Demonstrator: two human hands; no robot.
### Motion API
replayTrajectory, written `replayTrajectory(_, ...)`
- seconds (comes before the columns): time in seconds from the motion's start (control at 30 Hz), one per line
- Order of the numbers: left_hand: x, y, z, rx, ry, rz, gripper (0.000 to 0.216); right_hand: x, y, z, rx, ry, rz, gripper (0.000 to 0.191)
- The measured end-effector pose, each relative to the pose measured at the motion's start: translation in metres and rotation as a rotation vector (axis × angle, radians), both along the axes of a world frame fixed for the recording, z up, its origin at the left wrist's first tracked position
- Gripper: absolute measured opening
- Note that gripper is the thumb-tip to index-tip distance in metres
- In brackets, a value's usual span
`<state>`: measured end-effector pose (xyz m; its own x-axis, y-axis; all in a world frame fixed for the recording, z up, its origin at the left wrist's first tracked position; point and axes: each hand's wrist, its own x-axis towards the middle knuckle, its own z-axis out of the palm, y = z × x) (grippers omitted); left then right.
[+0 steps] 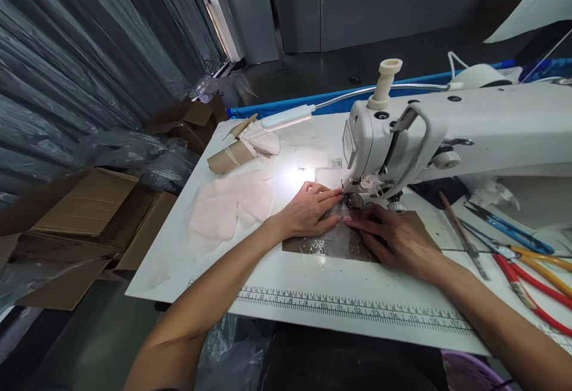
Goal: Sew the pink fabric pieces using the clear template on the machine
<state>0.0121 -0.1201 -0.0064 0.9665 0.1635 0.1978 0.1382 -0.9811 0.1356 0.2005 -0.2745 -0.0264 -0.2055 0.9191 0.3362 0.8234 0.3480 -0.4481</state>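
My left hand lies flat with its fingers stretched out, pressing on a clear plastic sheet over a brown sheet. Its fingertips reach close to the needle area of a white sewing machine. On the other side of the needle, my right hand has thumb and fingers drawn together at the edge of the plastic. What those fingers pinch is too small to make out. Left of my hands lies a pale pink piece of fabric. The needle tip is partly hidden by my fingers.
A lit lamp hangs over the table near a brown roll with lace. Blue snips and red-handled scissors lie right of my hands. A printed ruler runs along the front edge. Cardboard boxes stand left.
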Motion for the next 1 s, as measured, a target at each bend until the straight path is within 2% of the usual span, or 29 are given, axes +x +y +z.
replayTrajectory(0.5, -0.0002, -0.0005, -0.0071, -0.047, -0.053, 0.008, 0.042, 0.0006, 0.0013, 0.001, 0.0, 0.004, 0.014, 0.034)
replayTrajectory(1.0, 0.0002, -0.0022, -0.0074, -0.007, -0.056, 0.011, 0.044, 0.0013, 0.0008, 0.0016, -0.011, -0.042, -0.009, 0.035)
